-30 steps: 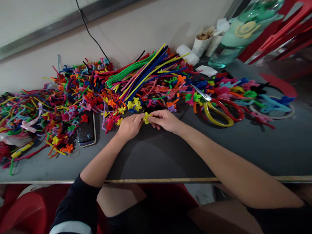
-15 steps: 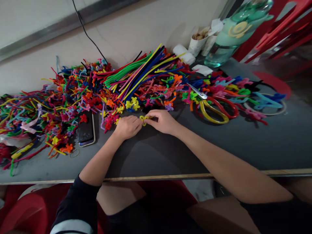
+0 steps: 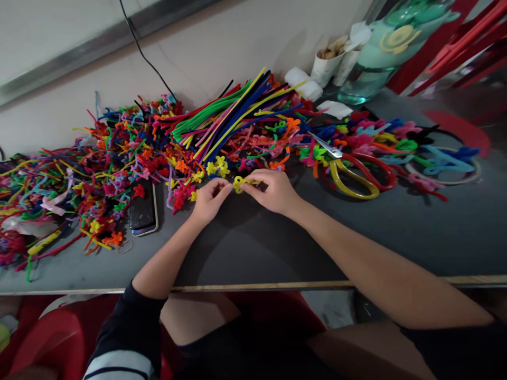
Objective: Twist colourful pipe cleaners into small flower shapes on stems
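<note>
Tabletop [image 3: 253, 253], dark grey, with a pale front edge. Heap of fuzzy craft stems [image 3: 114, 142], many-coloured, many bent into flowers, along the wall side. Bundle of straight stems [image 3: 233, 116], mainly green, blue and yellow, slanting across the heap. Bottle [image 3: 368, 68], green and clear, at far right. Scissors [image 3: 336, 153] (one handle yellow, one red), right of the hands. Right hand [image 3: 277, 192], thumb and forefinger pinching a yellow looped piece. Left hand [image 3: 208, 203], thumb and forefinger tips pressed together just beside that piece; contact with it cannot be told. Dark phone [image 3: 142, 211], flat, left of the hands. Yellow looped piece [image 3: 237, 183], between the two hands, in front of the bundle. Red flower [image 3: 138, 191], resting on the phone.
</note>
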Available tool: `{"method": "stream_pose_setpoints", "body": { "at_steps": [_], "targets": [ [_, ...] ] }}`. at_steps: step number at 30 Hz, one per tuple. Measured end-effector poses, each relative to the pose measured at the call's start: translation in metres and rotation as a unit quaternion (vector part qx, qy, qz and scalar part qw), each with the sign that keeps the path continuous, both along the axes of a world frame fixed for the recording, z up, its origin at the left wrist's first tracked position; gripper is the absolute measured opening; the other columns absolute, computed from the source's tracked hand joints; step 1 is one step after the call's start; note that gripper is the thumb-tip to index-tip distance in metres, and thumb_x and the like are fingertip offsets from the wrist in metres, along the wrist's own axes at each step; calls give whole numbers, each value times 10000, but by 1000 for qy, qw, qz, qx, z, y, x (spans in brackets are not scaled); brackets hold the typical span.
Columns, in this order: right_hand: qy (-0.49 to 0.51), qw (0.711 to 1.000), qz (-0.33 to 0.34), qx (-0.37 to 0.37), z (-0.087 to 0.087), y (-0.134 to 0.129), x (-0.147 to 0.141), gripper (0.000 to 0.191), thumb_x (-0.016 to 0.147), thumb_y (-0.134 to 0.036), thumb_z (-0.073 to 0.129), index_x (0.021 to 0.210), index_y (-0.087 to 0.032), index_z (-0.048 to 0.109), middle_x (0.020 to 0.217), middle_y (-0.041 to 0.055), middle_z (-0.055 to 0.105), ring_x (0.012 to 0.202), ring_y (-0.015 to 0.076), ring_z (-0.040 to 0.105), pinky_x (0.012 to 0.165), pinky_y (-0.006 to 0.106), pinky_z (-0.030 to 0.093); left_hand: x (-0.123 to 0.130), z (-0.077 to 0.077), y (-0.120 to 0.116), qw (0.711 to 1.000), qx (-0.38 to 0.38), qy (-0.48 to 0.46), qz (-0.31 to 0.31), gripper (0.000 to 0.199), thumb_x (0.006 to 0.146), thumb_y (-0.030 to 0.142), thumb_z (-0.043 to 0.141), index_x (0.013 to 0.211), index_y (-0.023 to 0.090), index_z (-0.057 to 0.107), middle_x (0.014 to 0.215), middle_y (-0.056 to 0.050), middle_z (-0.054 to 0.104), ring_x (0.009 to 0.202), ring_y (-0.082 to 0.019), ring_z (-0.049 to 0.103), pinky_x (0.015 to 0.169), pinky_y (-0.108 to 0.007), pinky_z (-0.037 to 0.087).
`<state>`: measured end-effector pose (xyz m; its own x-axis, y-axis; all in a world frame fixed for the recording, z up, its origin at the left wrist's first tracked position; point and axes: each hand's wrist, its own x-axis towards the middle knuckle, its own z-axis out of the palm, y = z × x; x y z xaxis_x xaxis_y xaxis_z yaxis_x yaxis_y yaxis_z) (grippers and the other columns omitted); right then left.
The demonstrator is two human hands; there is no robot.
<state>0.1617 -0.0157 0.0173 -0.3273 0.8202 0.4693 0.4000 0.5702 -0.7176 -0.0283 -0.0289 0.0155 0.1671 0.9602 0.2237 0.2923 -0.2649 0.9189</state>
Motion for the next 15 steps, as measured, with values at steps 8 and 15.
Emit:
{"method": "stream_pose_setpoints", "body": {
  "at_steps": [8,15],
  "targets": [
    [37,998,9,-58,-7,-2,-6,235,832,-376,624,753,-165,690,744,54,682,624,139,595,512,245,419,2,-4,3,996,-60,-68,-9,368,771,500,665,694,141,648,583,19,526,530,-67,411,515,-213,319],
    [38,998,-16,-49,-9,4,-9,248,833,-368,619,724,-158,693,756,74,704,661,167,618,611,297,446,10,-4,3,967,-167,-185,-51,375,776,504,672,718,146,582,533,66,364,459,-37,290,448,-193,208]
  ]
}}
